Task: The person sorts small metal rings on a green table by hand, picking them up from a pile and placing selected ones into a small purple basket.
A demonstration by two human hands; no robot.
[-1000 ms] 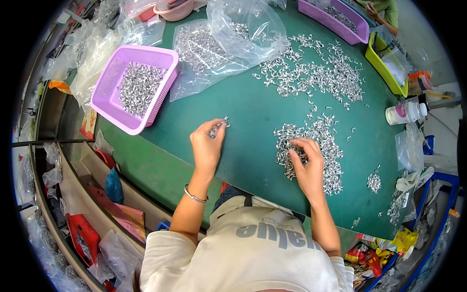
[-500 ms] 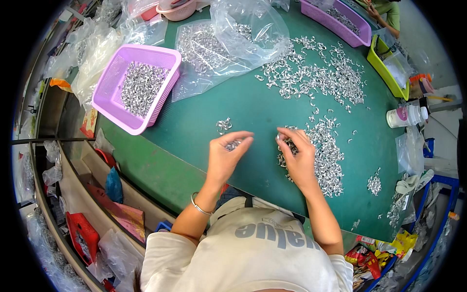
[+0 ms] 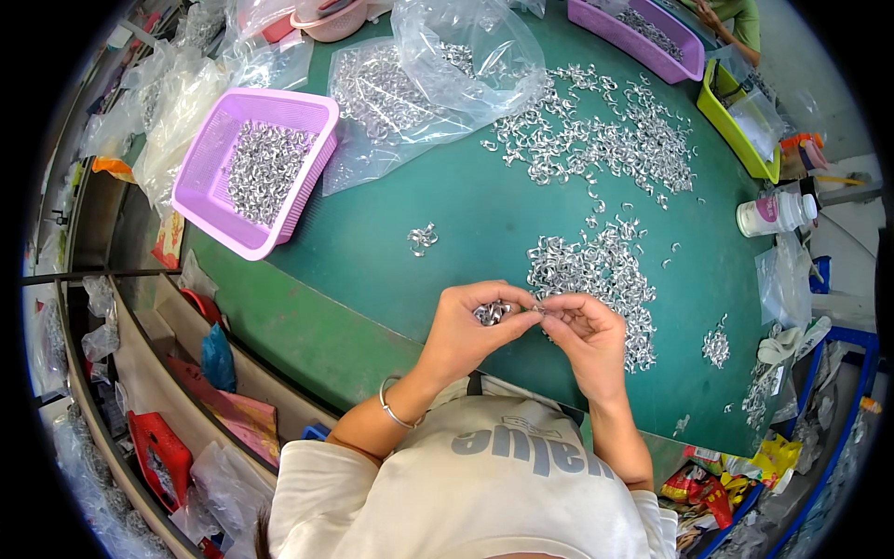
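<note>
Presently, the left hand (image 3: 458, 333) is curled by the bench's (image 3: 466, 200) near edge, several metal pieces (image 3: 491, 312), exact number hidden, in its palm, thumb and forefinger pinching a small piece (image 3: 537, 309); the right hand (image 3: 596, 347) meets it there, thumb and forefinger closed on the same spot. Whether one piece or two is gripped cannot be told. Risk noted: a piece this small could slip from the fingertips, and a slackened left palm could spill its load over the near edge. Count, left to right: one purple basket (image 3: 307, 191) at the left end, its contents too many to count; one clear bag (image 3: 358, 170) of pieces beside it, toward the far edge; one small cluster (image 3: 422, 239) alone between bag and near edge; one main heap (image 3: 596, 270) just beyond the right hand; one loose spread (image 3: 619, 140) farther back; a second purple basket (image 3: 622, 44) along the far stretch of the right edge; one minor cluster (image 3: 715, 347) toward the near right corner; one lime basket (image 3: 734, 140) and one white bottle (image 3: 762, 215) on the right edge.
</note>
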